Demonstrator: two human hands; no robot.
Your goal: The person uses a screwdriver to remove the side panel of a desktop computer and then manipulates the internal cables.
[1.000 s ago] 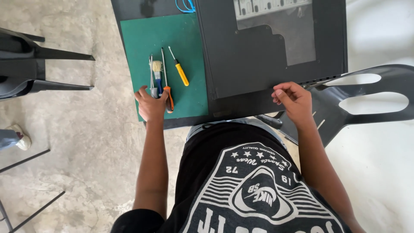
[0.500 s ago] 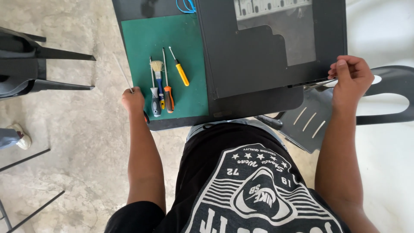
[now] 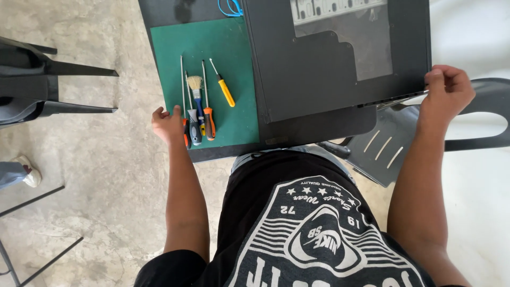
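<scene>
Left hand (image 3: 169,123) half open at the near edge of the green mat (image 3: 236,119), touching a screwdriver handle (image 3: 185,134), right hand (image 3: 446,93) closed on the corner of the dark computer case panel (image 3: 313,69) lying on the table (image 3: 319,130).

I'm gripping the near right corner of the black computer case (image 3: 319,69) w/ my right hand (image 3: 446,93), fingers curling over its edge. My left hand (image 3: 167,125) is resting at the left edge of the green mat (image 3: 234,122), touching the handles of the tools there: a long thin driver (image 3: 183,101), a small brush (image 3: 195,109), an orange-handled screwdriver (image 3: 208,114). A yellow-handled screwdriver (image 3: 223,85) is lying just beside them, angled. A black chair (image 3: 478,117) is sitting below the case on my right side.
</scene>
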